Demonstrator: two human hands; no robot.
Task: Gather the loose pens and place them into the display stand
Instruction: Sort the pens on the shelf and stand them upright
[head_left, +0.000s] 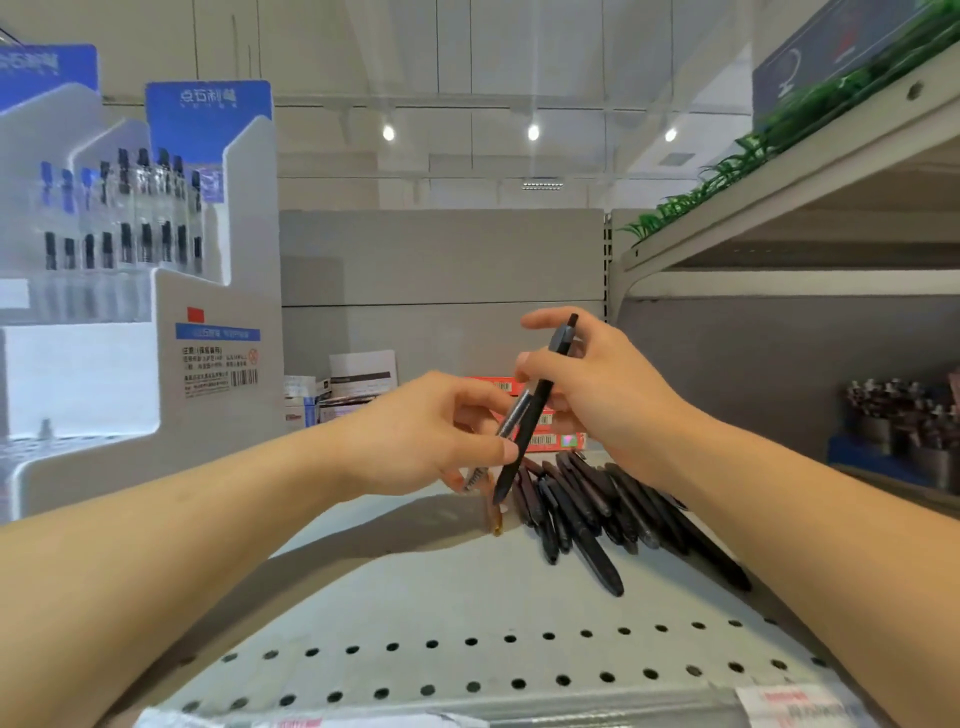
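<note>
A pile of several loose black pens (592, 499) lies on the grey perforated shelf (467, 613). Above the pile, my right hand (608, 384) grips a black pen (535, 410) that stands nearly upright, tip down. My left hand (431, 436) pinches a second pen (511, 415) with a silver-grey barrel, right beside the black one. The white and blue tiered display stand (156, 291) stands at the left of the shelf, with several pens upright in its upper rows.
Small boxes (358, 384) and a red carton (545, 431) stand at the back of the shelf behind my hands. At the far right a blue tray with pen cups (904, 436) sits under another shelf (779, 171) edged with green plastic leaves. Paper labels (800, 701) lie at the front edge.
</note>
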